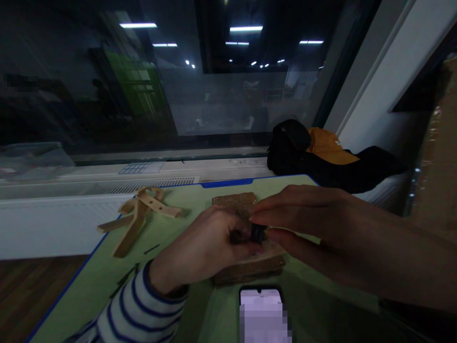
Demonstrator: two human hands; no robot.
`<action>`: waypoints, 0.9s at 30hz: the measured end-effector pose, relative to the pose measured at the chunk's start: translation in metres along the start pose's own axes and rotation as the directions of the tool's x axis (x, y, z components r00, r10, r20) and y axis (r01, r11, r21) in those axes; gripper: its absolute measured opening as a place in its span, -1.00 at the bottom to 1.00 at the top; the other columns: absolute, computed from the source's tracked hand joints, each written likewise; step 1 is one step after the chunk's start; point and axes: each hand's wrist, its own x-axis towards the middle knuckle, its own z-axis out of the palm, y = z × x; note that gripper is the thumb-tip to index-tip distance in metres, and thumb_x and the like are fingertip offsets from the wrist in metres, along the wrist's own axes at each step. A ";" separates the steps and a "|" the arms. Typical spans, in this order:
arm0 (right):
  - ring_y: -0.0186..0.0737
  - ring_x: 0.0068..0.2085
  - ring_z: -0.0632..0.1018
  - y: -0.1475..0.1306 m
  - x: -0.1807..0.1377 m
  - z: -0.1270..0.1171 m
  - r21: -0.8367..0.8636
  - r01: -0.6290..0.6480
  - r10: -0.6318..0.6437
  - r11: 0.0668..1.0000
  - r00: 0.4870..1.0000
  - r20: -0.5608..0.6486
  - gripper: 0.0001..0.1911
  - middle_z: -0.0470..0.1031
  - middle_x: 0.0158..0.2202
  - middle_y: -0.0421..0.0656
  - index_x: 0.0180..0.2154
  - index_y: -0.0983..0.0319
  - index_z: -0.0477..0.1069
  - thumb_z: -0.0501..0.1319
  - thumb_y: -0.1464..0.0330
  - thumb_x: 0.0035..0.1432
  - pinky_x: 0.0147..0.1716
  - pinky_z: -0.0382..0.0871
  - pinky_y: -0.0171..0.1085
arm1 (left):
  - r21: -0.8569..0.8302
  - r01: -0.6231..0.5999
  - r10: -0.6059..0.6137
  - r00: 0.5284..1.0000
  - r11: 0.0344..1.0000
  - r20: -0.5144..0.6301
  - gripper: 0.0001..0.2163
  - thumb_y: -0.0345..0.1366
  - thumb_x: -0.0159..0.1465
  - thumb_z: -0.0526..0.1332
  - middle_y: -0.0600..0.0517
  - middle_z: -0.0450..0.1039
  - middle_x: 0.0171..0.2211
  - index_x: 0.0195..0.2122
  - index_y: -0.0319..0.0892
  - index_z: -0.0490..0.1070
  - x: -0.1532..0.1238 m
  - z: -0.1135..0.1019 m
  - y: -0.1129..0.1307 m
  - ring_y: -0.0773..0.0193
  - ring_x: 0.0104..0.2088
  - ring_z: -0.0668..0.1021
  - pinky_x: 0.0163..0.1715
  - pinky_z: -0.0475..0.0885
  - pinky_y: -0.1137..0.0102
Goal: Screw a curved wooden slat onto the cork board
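Observation:
My left hand point(207, 245) and my right hand point(303, 219) meet over a brown block point(235, 202) that lies on the green mat point(171, 233). Both hands are closed in a pinch on a small dark piece point(257, 232) held between their fingertips. I cannot make out what the piece is. My left sleeve is striped blue and white. The near part of the block is hidden under my hands.
Several joined wooden strips point(143, 212) lie on the mat to the left, with thin dark sticks point(152, 248) near them. A phone point(262, 312) lies at the mat's near edge. A black bag with an orange cap point(326, 145) sits on the sill at the right.

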 end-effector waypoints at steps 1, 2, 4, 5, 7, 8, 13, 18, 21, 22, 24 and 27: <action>-0.48 -0.12 0.45 0.000 0.000 0.000 0.014 0.001 -0.001 1.000 1.000 -0.001 -0.80 0.44 -0.10 -0.36 -0.11 0.08 0.33 0.08 0.41 0.22 -0.11 0.23 -0.49 | 0.000 -0.004 0.004 1.000 1.000 0.008 -0.83 -0.21 0.18 0.20 0.09 0.52 -0.45 -0.34 -0.18 0.50 0.000 0.000 0.000 0.29 -0.36 0.52 -0.28 0.36 0.42; -0.48 -0.15 0.45 0.000 0.000 0.001 0.026 0.002 -0.002 1.000 1.000 0.001 -0.82 0.45 -0.12 -0.37 -0.14 0.09 0.34 0.09 0.41 0.22 -0.13 0.23 -0.49 | -0.001 -0.009 0.009 1.000 1.000 0.012 -0.84 -0.22 0.18 0.20 0.09 0.52 -0.45 -0.33 -0.18 0.49 0.000 -0.001 0.000 0.29 -0.37 0.52 -0.28 0.36 0.42; -0.48 -0.20 0.47 0.001 0.000 0.002 0.044 0.006 -0.007 0.999 1.000 0.014 -0.89 0.46 -0.17 -0.36 -0.24 0.11 0.34 0.08 0.40 0.23 -0.19 0.26 -0.47 | -0.007 -0.018 0.019 1.000 1.000 0.018 -0.85 -0.23 0.18 0.20 0.10 0.52 -0.45 -0.32 -0.17 0.49 0.000 -0.001 -0.001 0.30 -0.38 0.52 -0.28 0.36 0.42; -0.48 -0.23 0.47 0.001 -0.001 0.003 0.051 0.006 -0.007 0.999 1.000 0.026 -0.90 0.46 -0.19 -0.37 -0.29 0.11 0.34 0.08 0.40 0.23 -0.22 0.27 -0.47 | -0.014 -0.022 0.022 0.999 1.000 0.024 -0.85 -0.23 0.18 0.20 0.10 0.52 -0.45 -0.32 -0.17 0.49 -0.001 -0.001 -0.002 0.31 -0.38 0.52 -0.28 0.36 0.43; -0.49 -0.25 0.47 0.002 0.000 0.005 0.059 0.004 -0.006 0.998 0.999 0.032 -0.89 0.47 -0.21 -0.39 -0.31 0.11 0.33 0.09 0.43 0.21 -0.25 0.27 -0.49 | -0.033 -0.024 0.025 0.999 0.999 0.042 -0.85 -0.24 0.18 0.19 0.09 0.52 -0.45 -0.31 -0.18 0.49 -0.001 -0.001 -0.003 0.32 -0.39 0.52 -0.29 0.37 0.43; -0.50 -0.25 0.48 0.003 0.000 0.007 0.056 0.006 -0.007 0.998 1.000 0.022 -0.88 0.47 -0.21 -0.40 -0.29 0.10 0.34 0.10 0.44 0.20 -0.25 0.27 -0.50 | -0.044 -0.022 0.025 0.998 0.999 0.053 -0.84 -0.24 0.18 0.19 0.09 0.52 -0.45 -0.31 -0.18 0.49 -0.001 -0.001 -0.004 0.32 -0.40 0.52 -0.30 0.37 0.44; -0.52 -0.21 0.48 0.005 0.003 0.010 0.014 0.061 -0.059 0.998 0.996 -0.073 -0.81 0.47 -0.19 -0.40 -0.19 0.08 0.36 0.14 0.47 0.17 -0.16 0.21 -0.57 | -0.065 0.002 0.003 0.997 0.998 0.081 -0.85 -0.26 0.18 0.18 0.10 0.52 -0.45 -0.32 -0.20 0.50 -0.001 0.000 -0.006 0.33 -0.39 0.51 -0.32 0.36 0.47; -0.49 -0.19 0.48 0.002 0.001 0.009 0.001 0.051 -0.051 0.999 0.997 -0.057 -0.91 0.48 -0.19 -0.39 -0.32 0.11 0.34 0.14 0.44 0.18 -0.17 0.24 -0.53 | -0.079 0.026 -0.017 0.994 0.997 0.110 -0.84 -0.26 0.18 0.17 0.10 0.51 -0.44 -0.32 -0.20 0.50 -0.002 -0.001 -0.005 0.32 -0.38 0.51 -0.34 0.35 0.48; -0.44 -0.26 0.50 0.002 0.000 0.009 -0.010 0.022 -0.023 1.000 0.999 -0.034 -0.91 0.49 -0.24 -0.38 -0.36 0.11 0.34 0.11 0.39 0.20 -0.26 0.30 -0.44 | -0.098 0.029 -0.017 0.992 0.995 0.122 -0.83 -0.27 0.19 0.16 0.10 0.52 -0.43 -0.29 -0.20 0.50 -0.002 -0.001 -0.005 0.32 -0.38 0.51 -0.34 0.35 0.47; -0.44 -0.28 0.50 0.002 -0.001 0.009 -0.013 0.022 -0.022 1.000 1.000 -0.021 -0.89 0.49 -0.24 -0.37 -0.38 0.12 0.35 0.11 0.38 0.20 -0.28 0.31 -0.42 | -0.101 0.029 -0.016 0.992 0.995 0.122 -0.83 -0.27 0.19 0.16 0.09 0.52 -0.42 -0.28 -0.20 0.49 -0.002 0.000 -0.005 0.32 -0.38 0.51 -0.34 0.35 0.47; -0.45 -0.28 0.50 0.003 -0.001 0.009 -0.021 0.036 -0.036 0.999 0.999 -0.016 -0.89 0.50 -0.25 -0.37 -0.39 0.12 0.36 0.13 0.39 0.19 -0.28 0.31 -0.42 | -0.097 0.025 -0.013 0.993 0.995 0.118 -0.83 -0.27 0.19 0.16 0.09 0.52 -0.42 -0.29 -0.20 0.49 -0.002 0.000 -0.006 0.32 -0.38 0.51 -0.33 0.36 0.46; -0.46 -0.25 0.50 0.003 0.000 0.009 -0.030 0.055 -0.056 0.998 0.998 -0.038 -0.91 0.50 -0.23 -0.37 -0.29 0.12 0.40 0.14 0.41 0.18 -0.25 0.31 -0.45 | -0.065 0.018 -0.012 0.995 0.998 0.100 -0.83 -0.26 0.18 0.16 0.07 0.52 -0.42 -0.31 -0.20 0.49 -0.002 0.000 -0.005 0.31 -0.37 0.51 -0.30 0.36 0.44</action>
